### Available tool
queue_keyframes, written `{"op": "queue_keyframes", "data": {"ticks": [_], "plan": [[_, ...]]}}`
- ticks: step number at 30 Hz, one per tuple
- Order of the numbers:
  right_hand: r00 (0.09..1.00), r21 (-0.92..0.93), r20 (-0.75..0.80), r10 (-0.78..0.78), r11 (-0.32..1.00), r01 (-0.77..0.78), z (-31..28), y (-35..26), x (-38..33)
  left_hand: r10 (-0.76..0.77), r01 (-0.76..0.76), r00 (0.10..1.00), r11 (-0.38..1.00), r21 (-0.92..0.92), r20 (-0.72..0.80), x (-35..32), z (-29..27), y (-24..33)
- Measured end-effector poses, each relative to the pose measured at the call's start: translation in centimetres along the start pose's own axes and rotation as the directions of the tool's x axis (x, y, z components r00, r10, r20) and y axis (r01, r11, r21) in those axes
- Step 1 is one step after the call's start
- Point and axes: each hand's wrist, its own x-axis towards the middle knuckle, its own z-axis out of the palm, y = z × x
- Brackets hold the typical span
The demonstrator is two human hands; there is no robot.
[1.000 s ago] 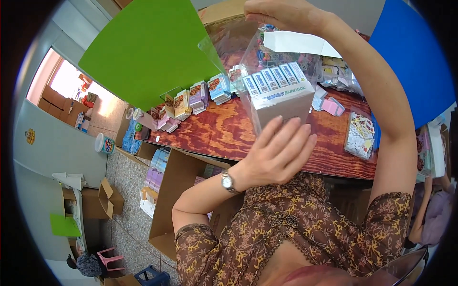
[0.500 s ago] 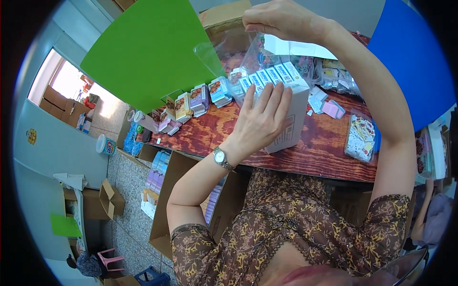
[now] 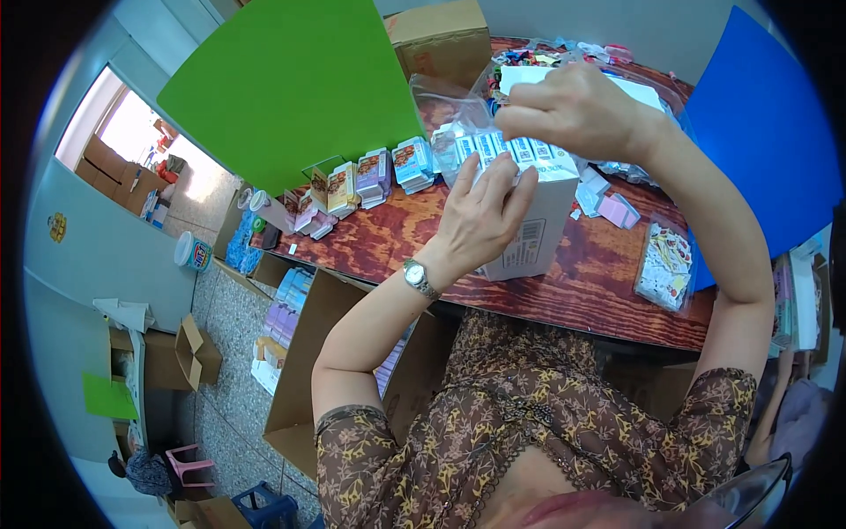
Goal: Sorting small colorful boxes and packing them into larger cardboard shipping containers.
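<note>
A white carton stands on the table in front of me, with a row of small white-and-blue boxes showing at its top. My left hand, wearing a wristwatch, lies over the carton's near upper edge with its fingers stretched and apart on the small boxes. Above them hovers my right hand, its fingers curled in a pinch. Clear plastic bag film reaches from behind the carton to those fingers; the exact grip is partly hidden.
Stacks of small coloured boxes line the table's left side by a green panel. Right of the carton lie pink-and-white boxes and a clear packet of small pieces. A blue panel stands at right. An open cardboard box sits below.
My right hand has come down and nearer, from high above the carton to just over the small boxes, and the plastic film has sunk with it. My left hand stays on the carton.
</note>
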Motion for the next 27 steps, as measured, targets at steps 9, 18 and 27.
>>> {"op": "queue_keyframes", "data": {"ticks": [9, 18, 27], "plan": [[1.0, 0.038, 0.007, 0.009, 0.999, -0.01, 0.6, -3.9, -0.9, -0.048, 0.042, 0.99, 0.998, -0.045, -0.132, -0.4, 0.7, 0.1], [0.989, 0.053, -0.061, 0.135, 0.99, -0.132, 2.1, -7.0, -1.3, -0.17, 0.13, 0.924, 0.982, -0.135, -0.343, -1.1, 2.0, 0.5], [0.992, -0.059, -0.021, 0.127, 0.99, -0.128, 2.8, -9.5, -2.1, -0.398, 0.234, 0.832, 0.884, -0.406, -0.386, -1.1, 1.9, 1.1]]}}
